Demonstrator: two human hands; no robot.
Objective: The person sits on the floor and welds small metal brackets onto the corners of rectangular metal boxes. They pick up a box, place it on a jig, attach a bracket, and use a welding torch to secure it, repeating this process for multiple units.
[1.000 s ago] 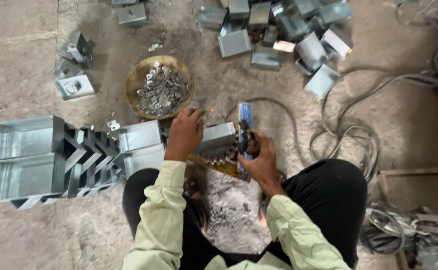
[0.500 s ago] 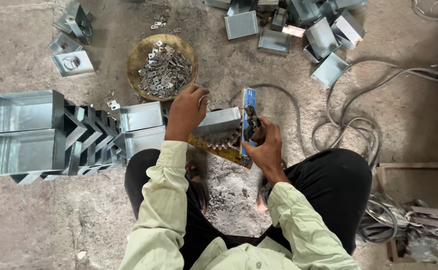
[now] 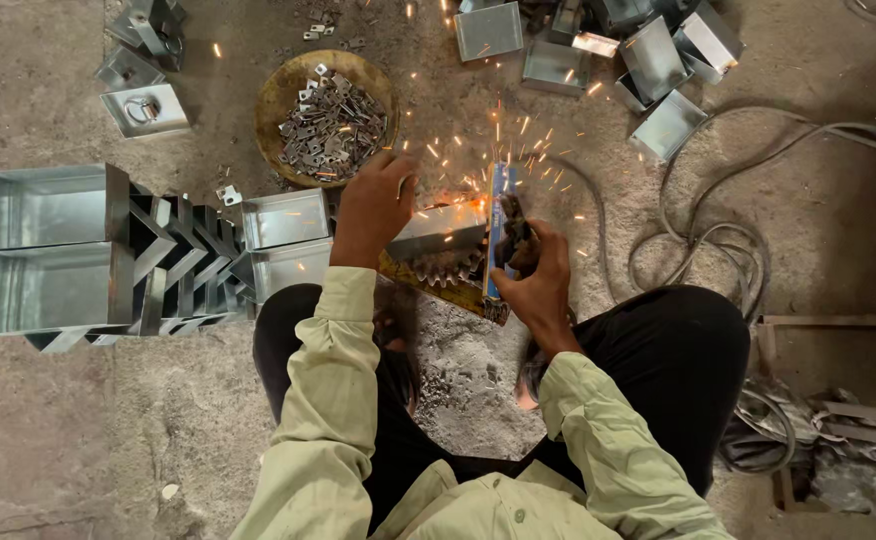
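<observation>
At frame centre my left hand (image 3: 373, 205) presses the open grey sheet-metal box (image 3: 438, 230), fingers curled over its edge. My right hand (image 3: 536, 272) wraps shut around a dark welding holder (image 3: 511, 235); its tip is lost in sparks. The round brass-coloured bowl of small metal pieces (image 3: 328, 118) sits upper left.

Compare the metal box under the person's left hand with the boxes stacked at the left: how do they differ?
The metal box under the left hand lies tilted on a gear, sparks flying around it; the stacked boxes sit nested in neat rows on the floor. The held box is single and touched; the stacked boxes are untouched. All are shiny grey sheet-metal trays.
</observation>
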